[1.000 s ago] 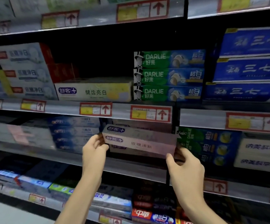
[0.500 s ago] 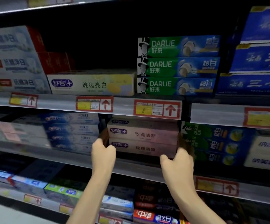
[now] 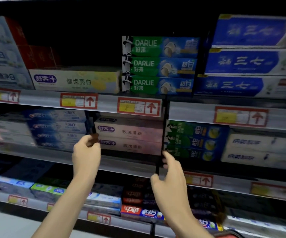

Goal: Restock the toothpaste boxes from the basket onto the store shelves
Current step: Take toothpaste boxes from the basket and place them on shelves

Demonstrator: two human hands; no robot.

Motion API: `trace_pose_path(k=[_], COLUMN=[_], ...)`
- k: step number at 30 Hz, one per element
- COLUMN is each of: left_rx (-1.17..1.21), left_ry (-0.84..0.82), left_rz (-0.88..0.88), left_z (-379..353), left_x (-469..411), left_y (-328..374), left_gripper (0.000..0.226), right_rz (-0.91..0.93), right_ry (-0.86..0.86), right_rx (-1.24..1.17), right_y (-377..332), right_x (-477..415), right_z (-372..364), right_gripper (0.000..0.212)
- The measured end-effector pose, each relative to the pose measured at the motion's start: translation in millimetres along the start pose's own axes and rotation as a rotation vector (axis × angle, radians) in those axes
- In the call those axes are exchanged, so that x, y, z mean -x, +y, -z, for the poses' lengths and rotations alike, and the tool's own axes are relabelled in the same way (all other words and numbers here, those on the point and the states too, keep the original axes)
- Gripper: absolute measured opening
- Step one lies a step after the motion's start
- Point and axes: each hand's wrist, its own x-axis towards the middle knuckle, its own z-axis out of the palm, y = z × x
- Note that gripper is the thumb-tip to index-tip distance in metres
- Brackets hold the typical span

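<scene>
Two pink toothpaste boxes lie stacked on the middle shelf [image 3: 121, 164], the upper pink box [image 3: 130, 130] on the lower pink box [image 3: 132, 146]. My left hand [image 3: 86, 153] is raised at the left end of the lower box, its loosely curled fingertips touching that end. My right hand [image 3: 171, 174] hangs just below and in front of the stack's right end, fingers spread and holding nothing. A red edge [image 3: 229, 235] at the bottom right may be the basket; most of it is out of view.
Blue-white boxes [image 3: 56, 129] flank the pink stack on the left, green Darlie boxes [image 3: 195, 140] on the right. The shelf above holds a yellow-white box [image 3: 77, 80], green Darlie boxes [image 3: 159, 66] and blue boxes [image 3: 246, 62]. More boxes [image 3: 138, 210] fill the lower shelf.
The pink box I held in both hands now lies in the stack on the middle shelf. My right hand has let go and dropped back; my left stays at the box end.
</scene>
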Motion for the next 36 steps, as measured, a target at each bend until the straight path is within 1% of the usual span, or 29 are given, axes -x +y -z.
trace_pose_path(k=[3,5,8,10,13,15,17,19,21,23,24,26,28,30,33,36], left_rx=[-0.039,-0.054,-0.083,-0.129,-0.227,-0.312,-0.387,-0.46,-0.625,-0.826,-0.901,-1.046,-1.177,-1.248,-1.265,-1.249], left_ry=[-0.12,-0.212,-0.341,-0.432,-0.594,-0.698,-0.804,-0.892,-1.016,-1.139,-1.184,-1.258,-1.311,-1.298,-1.237,-1.227], left_rz=[0.025,0.074,0.159,0.166,0.155,0.154,0.165,0.158,0.09,0.039,0.052,0.089,0.125,0.131,0.067,0.019], left_z=[6.0,10.5,17.8,25.1,42.7,56.3,67.9,75.5,80.6,87.5,90.9,96.3,96.9,92.9,83.6,77.9], left_x=[23.9,41.0,73.7,98.3,136.0,159.4,183.8,206.7,228.2,247.5,256.3,270.9,278.7,278.4,272.5,269.5], left_y=[5.3,13.8,33.6,43.7,53.6,51.3,43.5,31.7,19.5,6.5,-1.6,-16.5,-24.7,-31.6,-37.7,-41.9], left_gripper=[0.026,0.028,0.023,0.021,0.022,0.022,0.021,0.02,0.022,0.031,0.034,0.04,0.045,0.048,0.049,0.049], right_rz=[0.04,0.059,0.126,0.163,0.2,0.24,0.281,0.315,0.296,0.191,0.136,0.095,0.14,0.225,0.296,0.283], right_ry=[-0.078,-0.127,-0.183,-0.218,-0.258,-0.331,-0.465,-0.642,-0.831,-0.997,-1.045,-1.061,-1.032,-0.988,-0.956,-0.991], right_rx=[0.046,0.093,0.154,0.176,0.189,0.246,0.351,0.522,0.789,1.073,1.172,1.251,1.24,1.197,1.158,1.197], right_y=[7.9,9.4,8.6,6.3,2.9,5.4,12.7,29.2,52.0,75.6,84.9,95.4,97.4,95.5,95.4,107.9], right_x=[18.6,28.7,40.7,47.8,61.1,72.1,85.0,99.0,114.3,128.6,134.7,142.6,145.1,146.3,147.3,146.9], right_z=[28.5,51.0,87.4,111.9,145.2,162.3,175.2,180.9,182.7,185.1,186.4,189.1,188.9,186.2,180.6,173.6], right_gripper=[0.068,0.064,0.059,0.054,0.041,0.032,0.027,0.034,0.044,0.051,0.05,0.046,0.046,0.05,0.051,0.049])
